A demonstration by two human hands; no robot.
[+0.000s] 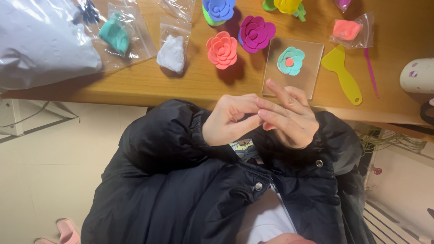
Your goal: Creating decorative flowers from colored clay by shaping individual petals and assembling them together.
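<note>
I see both hands raised together just below the near edge of the wooden table (149, 83), over the front of a black padded jacket (181, 180). My left hand (228, 119) is loosely curled, its fingertips pressed against those of my right hand (287, 118), whose fingers stand half spread with the forefinger lifted. A small bit of pink clay (266, 127) peeks out where the two hands meet, so they look pinched together on it, though most of it is hidden and I cannot tell its shape. Just beyond the hands a clear square plate (312, 56) lies on the table, bearing a teal clay flower (290, 60) with a pink centre. To the left of it sit a coral clay flower (222, 49) and a magenta clay flower (256, 32), close together; further back are a blue flower (219, 9) and a yellow one (288, 5), both cut off by the top edge. A yellow plastic scraper (344, 72) and a thin pink tool (371, 72) lie right of the plate. Small clear bags hold teal clay (115, 36), white clay (172, 53) and pink clay (347, 30). A big white bag (40, 40) fills the left corner. Nothing stands between hands and plate. Pale floor (45, 180) shows below.
</note>
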